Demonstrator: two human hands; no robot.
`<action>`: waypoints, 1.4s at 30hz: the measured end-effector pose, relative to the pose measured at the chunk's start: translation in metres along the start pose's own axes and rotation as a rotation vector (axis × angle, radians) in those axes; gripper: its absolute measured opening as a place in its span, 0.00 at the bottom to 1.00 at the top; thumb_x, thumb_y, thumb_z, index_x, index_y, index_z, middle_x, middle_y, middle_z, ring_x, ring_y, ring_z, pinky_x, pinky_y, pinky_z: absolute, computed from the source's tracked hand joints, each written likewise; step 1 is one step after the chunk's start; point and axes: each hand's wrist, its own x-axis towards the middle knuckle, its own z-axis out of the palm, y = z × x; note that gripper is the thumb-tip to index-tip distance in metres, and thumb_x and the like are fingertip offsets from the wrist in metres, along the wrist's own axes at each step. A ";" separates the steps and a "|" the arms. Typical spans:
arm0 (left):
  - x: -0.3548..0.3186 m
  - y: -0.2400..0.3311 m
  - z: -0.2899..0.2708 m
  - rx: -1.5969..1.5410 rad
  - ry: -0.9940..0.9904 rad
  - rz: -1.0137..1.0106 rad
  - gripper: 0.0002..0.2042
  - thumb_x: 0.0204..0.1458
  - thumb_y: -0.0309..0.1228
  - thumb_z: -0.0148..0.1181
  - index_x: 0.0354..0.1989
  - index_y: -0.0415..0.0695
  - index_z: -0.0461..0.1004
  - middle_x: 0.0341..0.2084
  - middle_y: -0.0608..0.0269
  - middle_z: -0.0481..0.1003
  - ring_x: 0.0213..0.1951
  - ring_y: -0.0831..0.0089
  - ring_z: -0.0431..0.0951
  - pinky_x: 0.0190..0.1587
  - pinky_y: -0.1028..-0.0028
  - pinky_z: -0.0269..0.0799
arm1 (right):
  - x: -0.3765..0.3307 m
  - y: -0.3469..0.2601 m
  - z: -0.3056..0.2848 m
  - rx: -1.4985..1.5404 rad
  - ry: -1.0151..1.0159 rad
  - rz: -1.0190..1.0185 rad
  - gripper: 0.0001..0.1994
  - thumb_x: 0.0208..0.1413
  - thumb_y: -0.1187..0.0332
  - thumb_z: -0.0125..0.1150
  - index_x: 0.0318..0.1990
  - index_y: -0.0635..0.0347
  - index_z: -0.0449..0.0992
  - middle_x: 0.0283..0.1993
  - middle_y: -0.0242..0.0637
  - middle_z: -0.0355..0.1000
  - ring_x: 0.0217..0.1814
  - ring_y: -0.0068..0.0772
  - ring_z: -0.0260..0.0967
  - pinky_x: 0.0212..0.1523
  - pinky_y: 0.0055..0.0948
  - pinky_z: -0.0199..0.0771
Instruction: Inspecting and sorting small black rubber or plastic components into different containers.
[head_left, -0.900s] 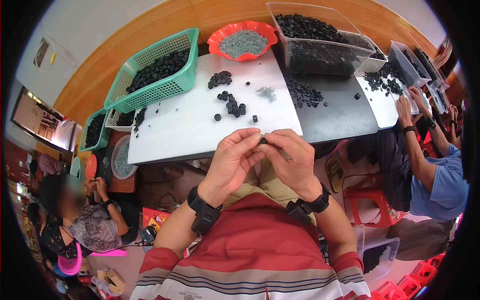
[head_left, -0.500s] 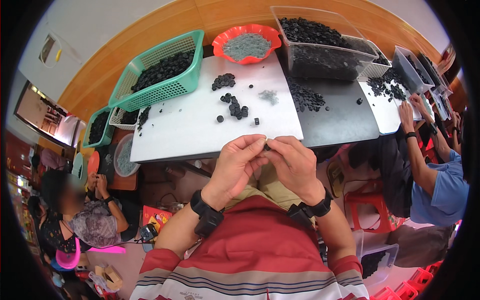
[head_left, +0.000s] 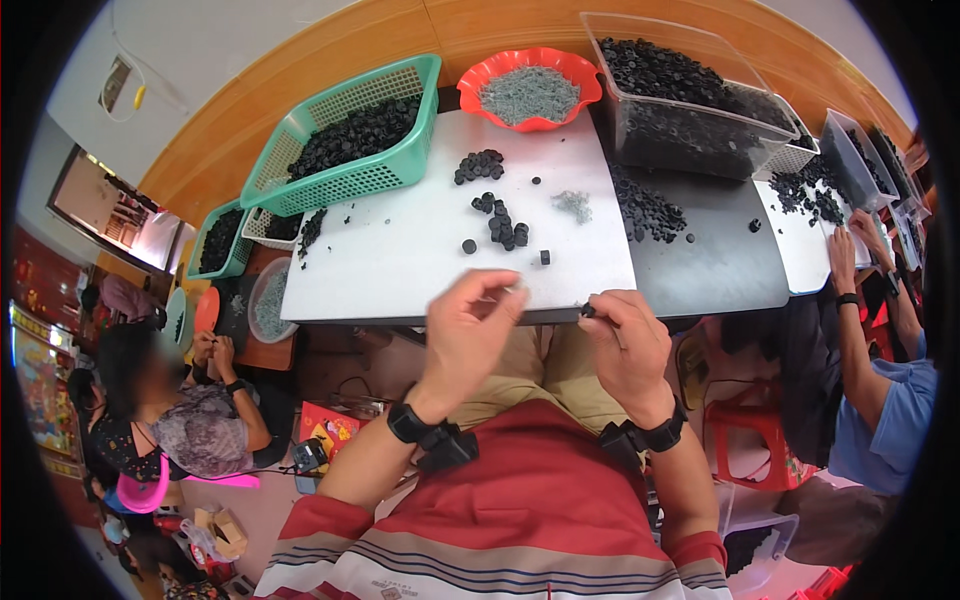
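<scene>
Just past the front edge of the white board (head_left: 420,250), both my hands are raised and apart. My right hand (head_left: 632,345) pinches a small black cap-like piece (head_left: 587,311) between thumb and fingertips. My left hand (head_left: 468,335), slightly blurred, has its thumb and index finger drawn together; whatever may lie between the tips is too small to make out. On the board lie a pile of black caps (head_left: 480,167), a looser group of black caps (head_left: 505,230), a few single ones and a small heap of clear grey bits (head_left: 573,206).
Behind the board stand a green basket of black pieces (head_left: 428,140), a red scalloped bowl of grey bits (head_left: 470,72) and a clear bin of black pieces (head_left: 690,150). A dark tabletop (head_left: 715,270) adjoins at right. Co-workers sit at left (head_left: 210,420) and right (head_left: 885,410).
My hands, together half a second ago, have separated. The right hand has moved right with the black cap-like piece; the left has stayed further left. The whole view has shifted slightly.
</scene>
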 end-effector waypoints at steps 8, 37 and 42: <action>0.058 -0.013 -0.057 0.824 0.100 0.464 0.10 0.51 0.24 0.66 0.42 0.40 0.81 0.46 0.54 0.81 0.45 0.58 0.81 0.51 0.66 0.75 | 0.001 0.000 -0.003 0.080 0.020 0.103 0.13 0.51 0.80 0.72 0.43 0.67 0.77 0.38 0.44 0.77 0.31 0.34 0.75 0.31 0.27 0.76; 0.030 -0.014 -0.040 -0.542 -0.181 -0.094 0.09 0.59 0.19 0.62 0.48 0.37 0.76 0.45 0.53 0.81 0.44 0.68 0.84 0.51 0.68 0.83 | 0.017 -0.006 0.005 0.186 -0.041 0.090 0.13 0.51 0.81 0.71 0.44 0.67 0.78 0.38 0.44 0.77 0.32 0.36 0.75 0.30 0.28 0.76; 0.021 -0.014 -0.026 -0.675 -0.250 -0.208 0.09 0.60 0.20 0.62 0.49 0.38 0.76 0.46 0.53 0.81 0.45 0.68 0.84 0.51 0.68 0.84 | 0.021 -0.010 0.010 0.210 -0.042 0.084 0.13 0.51 0.81 0.72 0.44 0.66 0.78 0.37 0.44 0.77 0.33 0.37 0.76 0.30 0.29 0.76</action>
